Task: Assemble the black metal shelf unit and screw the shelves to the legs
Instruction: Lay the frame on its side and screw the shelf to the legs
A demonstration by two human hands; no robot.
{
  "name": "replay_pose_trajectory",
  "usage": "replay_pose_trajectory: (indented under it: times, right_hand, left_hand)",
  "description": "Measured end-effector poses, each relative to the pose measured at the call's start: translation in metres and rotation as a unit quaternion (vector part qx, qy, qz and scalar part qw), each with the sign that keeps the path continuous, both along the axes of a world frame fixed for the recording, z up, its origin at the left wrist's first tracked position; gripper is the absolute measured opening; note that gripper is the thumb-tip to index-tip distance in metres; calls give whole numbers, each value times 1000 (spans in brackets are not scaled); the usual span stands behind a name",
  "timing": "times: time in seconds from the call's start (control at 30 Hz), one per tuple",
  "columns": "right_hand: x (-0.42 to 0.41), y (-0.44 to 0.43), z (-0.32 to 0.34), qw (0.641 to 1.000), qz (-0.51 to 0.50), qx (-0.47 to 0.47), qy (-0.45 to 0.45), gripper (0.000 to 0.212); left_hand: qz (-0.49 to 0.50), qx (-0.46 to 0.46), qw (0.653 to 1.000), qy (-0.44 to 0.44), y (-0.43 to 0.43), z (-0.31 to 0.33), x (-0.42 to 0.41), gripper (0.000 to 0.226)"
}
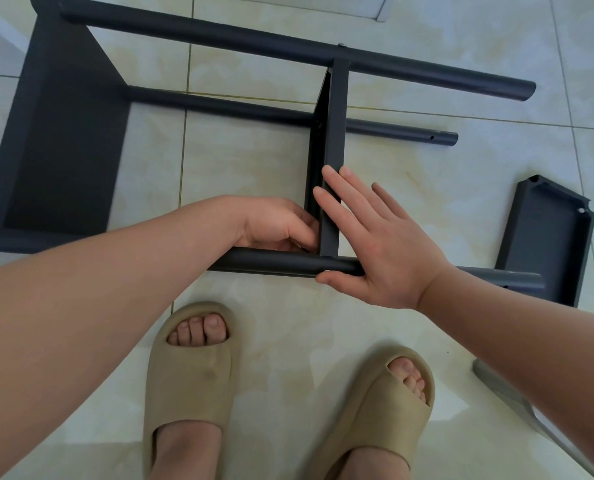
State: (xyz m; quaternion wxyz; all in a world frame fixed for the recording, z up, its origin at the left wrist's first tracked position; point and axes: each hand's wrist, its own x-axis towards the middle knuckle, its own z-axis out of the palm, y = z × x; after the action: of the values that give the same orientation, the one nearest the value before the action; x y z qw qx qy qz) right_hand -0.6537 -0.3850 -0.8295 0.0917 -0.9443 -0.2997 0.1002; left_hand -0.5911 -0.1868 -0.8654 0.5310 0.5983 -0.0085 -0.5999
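- Black metal shelf unit (219,32) is lying on its side on the pale tiled floor (427,168), with the big flat end shelf (63,143) at far left.
- Left hand (278,225): fingers curled tight into the inner corner. Can't tell if it's pinching a screw or nothing.
- Risk imo: the narrow middle shelf (330,150) looks unfixed where it meets the near round black leg (281,265). If it slips, the holes go out of line and a screw could cross-thread.
- Right hand (375,244): spread wide and flat against the shelf's right face, thumb under the leg, gripping nothing.
- Spare dark shelf tray (548,237) sits far right, untouched.
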Motion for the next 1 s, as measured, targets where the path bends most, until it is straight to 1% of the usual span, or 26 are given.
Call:
replay_pose_trajectory:
  times: [0.1,0.17,0.3,0.4,0.5,0.57,0.63,0.67,0.73,0.8,0.9,1.0]
  right_hand:
    - [0,0,0,1000,0,-1,1,94]
    - [0,0,0,1000,0,-3,3,94]
    - [0,0,1,1000,-1,-3,2,94]
    - [0,0,1,1000,0,-4,3,94]
    - [0,0,1,1000,-1,-4,2,94]
    - [0,0,1,1000,-1,-5,2,94]
    - [0,1,1,1000,0,-6,1,94]
    - [0,0,1,1000,0,-6,1,94]
    - [0,1,1,1000,0,-4,1,94]
    - [0,0,1,1000,0,-6,2,94]
    - [0,0,1,1000,0,-6,1,94]
    - [0,0,1,1000,-1,-5,1,94]
  left_hand:
    - [2,-13,1000,6,0,1,2,24]
    - [10,-18,1000,11,-1,3,1,27]
    - [10,-11,999,42,-1,4,0,19]
    - [-25,8,999,18,-2,4,0,20]
    - [-26,19,999,-7,-1,3,0,18]
    - [-18,13,1000,-4,0,0,0,21]
    - [-9,-1,1000,6,0,-1,1,14]
    - [-9,-6,1000,10,0,0,2,14]
    - [-8,-13,1000,6,0,2,2,20]
    - [0,-17,1000,5,0,3,2,21]
    - [17,-23,999,36,-1,3,1,20]
    - [-2,-18,1000,25,-2,2,0,17]
